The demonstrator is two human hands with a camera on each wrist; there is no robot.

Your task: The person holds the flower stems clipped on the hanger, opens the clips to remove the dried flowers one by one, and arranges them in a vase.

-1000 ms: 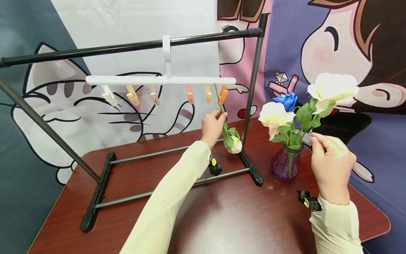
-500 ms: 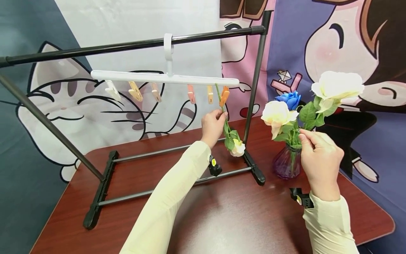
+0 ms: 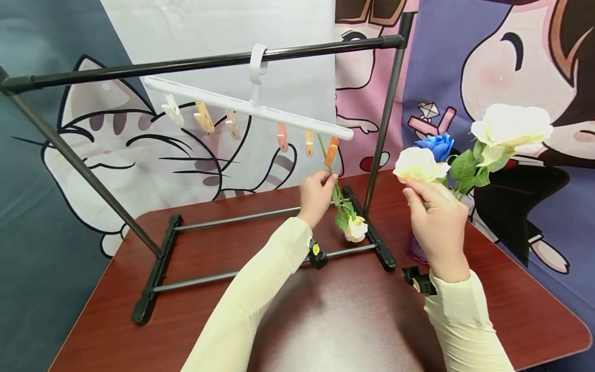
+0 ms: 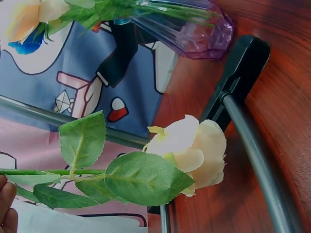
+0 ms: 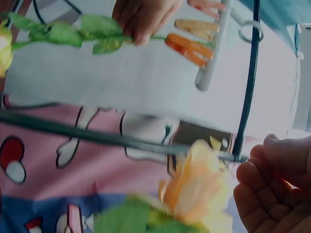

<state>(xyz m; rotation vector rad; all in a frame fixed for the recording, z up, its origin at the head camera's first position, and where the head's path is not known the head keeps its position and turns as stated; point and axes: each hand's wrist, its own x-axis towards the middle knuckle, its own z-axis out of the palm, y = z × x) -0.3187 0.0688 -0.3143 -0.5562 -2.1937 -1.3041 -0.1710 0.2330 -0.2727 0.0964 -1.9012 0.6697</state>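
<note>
My left hand (image 3: 317, 196) pinches the green stem of a pale rose (image 3: 356, 229), which hangs bloom down. The stem's upper end runs along an orange clothespin (image 3: 331, 151) at the right end of a white hanger (image 3: 251, 107); whether the clip grips it I cannot tell. In the left wrist view the rose's leaves (image 4: 146, 177) spread beneath the bloom, beside a few of my fingertips. My right hand (image 3: 439, 225) is in front of the vase (image 3: 417, 249), fingers loosely curled; the right wrist view shows nothing between them.
Several other clothespins, among them a pink one (image 3: 282, 137), hang from the hanger. A black rack (image 3: 200, 62) carries it above the brown table (image 3: 358, 320). White roses (image 3: 511, 125) and a blue rose (image 3: 437, 146) stand in the purple vase, partly hidden by my right hand.
My right hand has moved left, across the front of the vase. The hanger has tilted, its right end now lower. My left hand and the rose have dropped slightly.
</note>
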